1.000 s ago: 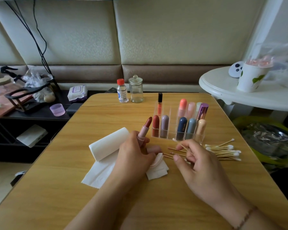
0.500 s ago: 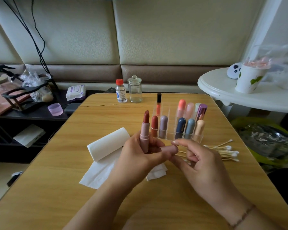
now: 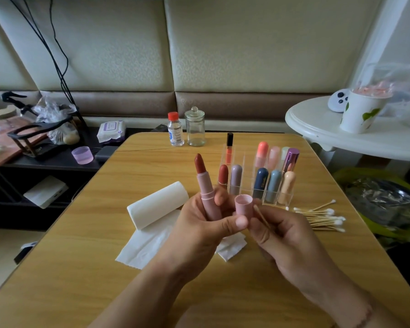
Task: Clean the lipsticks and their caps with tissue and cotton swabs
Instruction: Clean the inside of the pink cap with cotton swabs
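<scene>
Here, the left hand (image 3: 199,223) is gripping an uncapped pink lipstick (image 3: 205,188) with a brick-red bullet and pinching its pink cap (image 3: 243,205), while the right hand (image 3: 284,235) is pinching a cotton swab (image 3: 262,217).

Two bare forearms enter from bottom of frame, no sleeves visible. Left hand (image 3: 199,223) at centre: no rings, short unpainted nails, thumbnail plainly visible. Right hand (image 3: 287,235) at centre right: no rings. Thin reddish-brown beaded bracelet (image 3: 365,316) around right wrist, lower right of frame.
</scene>
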The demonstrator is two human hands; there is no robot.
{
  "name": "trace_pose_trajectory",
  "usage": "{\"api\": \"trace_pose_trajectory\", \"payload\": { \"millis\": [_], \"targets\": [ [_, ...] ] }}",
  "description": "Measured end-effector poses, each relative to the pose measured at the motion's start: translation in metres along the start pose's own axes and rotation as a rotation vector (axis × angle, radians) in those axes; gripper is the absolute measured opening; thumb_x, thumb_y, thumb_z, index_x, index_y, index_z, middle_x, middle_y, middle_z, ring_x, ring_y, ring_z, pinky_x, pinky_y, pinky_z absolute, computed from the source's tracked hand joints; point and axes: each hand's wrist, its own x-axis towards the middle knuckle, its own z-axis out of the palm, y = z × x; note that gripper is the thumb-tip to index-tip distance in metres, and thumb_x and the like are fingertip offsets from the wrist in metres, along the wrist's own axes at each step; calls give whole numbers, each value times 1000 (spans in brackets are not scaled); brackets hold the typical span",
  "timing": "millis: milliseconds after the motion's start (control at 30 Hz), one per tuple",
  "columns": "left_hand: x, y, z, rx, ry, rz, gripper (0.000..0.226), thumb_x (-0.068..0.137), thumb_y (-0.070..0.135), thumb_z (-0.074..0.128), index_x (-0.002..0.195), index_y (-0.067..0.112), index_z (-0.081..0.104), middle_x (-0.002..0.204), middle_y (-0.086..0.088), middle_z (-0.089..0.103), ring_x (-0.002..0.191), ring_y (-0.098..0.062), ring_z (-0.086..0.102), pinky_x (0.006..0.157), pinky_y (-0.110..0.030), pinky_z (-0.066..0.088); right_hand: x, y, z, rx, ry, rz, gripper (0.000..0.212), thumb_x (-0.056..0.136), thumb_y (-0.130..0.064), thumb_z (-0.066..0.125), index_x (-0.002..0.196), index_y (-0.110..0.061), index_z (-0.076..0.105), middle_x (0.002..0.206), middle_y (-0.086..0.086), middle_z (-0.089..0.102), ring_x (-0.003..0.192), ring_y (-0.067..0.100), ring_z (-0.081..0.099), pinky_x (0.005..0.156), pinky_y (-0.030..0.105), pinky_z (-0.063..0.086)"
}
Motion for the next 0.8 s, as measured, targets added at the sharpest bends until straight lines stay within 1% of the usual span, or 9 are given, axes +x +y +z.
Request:
{"api": "trace_pose_trajectory", "payload": {
  "millis": [67, 133, 167, 233, 333, 433, 533, 633, 800],
  "targets": [
    [1, 3, 0, 28, 11, 44, 42, 66, -4, 81, 78, 21, 50, 98, -22, 69, 101, -36, 67, 90, -43, 52, -3, -2, -7, -27, 84, -71, 30, 91, -42, 67, 101, -14, 69, 49, -15, 54, 44, -3, 49, 45, 6, 35],
    [3, 5, -1, 83, 42, 98, 44, 65, -9, 74, 76, 22, 46, 94, -20, 69, 103, -40, 66, 95, -50, 50, -6, -5, -13, -4, 173, -84, 51, 76, -71, 66, 97, -24, 69, 49, -10, 38, 44, 5, 29, 44, 16, 23],
    [3, 6, -2, 108, 51, 121, 46, 65, -10, 74, 76, 22, 43, 92, -19, 69, 101, -40, 66, 95, -54, 49, -6, -4, -14, 59, 221, -73, 47, 75, -70, 66, 92, -27, 67, 53, -10, 32, 47, 11, 23, 45, 22, 19],
    [4, 7, -3, 151, 48, 149, 48, 64, -10, 74, 75, 21, 39, 89, -17, 68, 96, -37, 65, 92, -54, 49, -5, -1, -16, 143, 249, -67, 8, 85, -37, 58, 85, -30, 62, 55, -5, 30, 50, 15, 21, 46, 26, 17],
    [3, 8, -5, 194, 45, 145, 46, 64, -6, 76, 73, 26, 44, 89, -13, 69, 92, -34, 64, 86, -46, 48, -9, -2, -14, -20, 281, -254, 26, 88, -10, 51, 94, -34, 58, 59, 0, 43, 51, 17, 35, 47, 25, 31],
    [3, 8, -6, 180, 43, 118, 44, 64, -5, 75, 71, 28, 47, 89, -9, 70, 93, -31, 63, 84, -40, 48, -15, -8, -14, -172, 285, -461, 12, 93, -24, 64, 98, -35, 63, 67, -6, 59, 54, 19, 54, 49, 29, 45],
    [3, 7, -5, 168, 21, 98, 40, 66, -4, 74, 70, 26, 49, 93, -11, 71, 95, -32, 63, 86, -42, 48, -19, -13, -10, -224, 281, -584, 7, 98, -32, 61, 97, -29, 67, 79, -5, 72, 64, 21, 69, 59, 33, 55],
    [3, 7, -5, 193, 32, 98, 39, 67, -1, 75, 69, 28, 50, 97, -11, 72, 96, -30, 64, 88, -42, 47, -23, -20, -4, -249, 274, -649, 15, 101, -34, 56, 101, -30, 70, 86, -6, 76, 70, 21, 73, 63, 31, 56],
    [2, 6, -5, 205, 41, 98, 41, 66, -3, 76, 70, 28, 48, 97, -11, 73, 98, -29, 65, 85, -38, 50, -25, -19, -2, -284, 254, -618, 24, 103, -40, 51, 100, -25, 69, 82, -7, 74, 63, 22, 70, 54, 34, 51]
  ]
}}
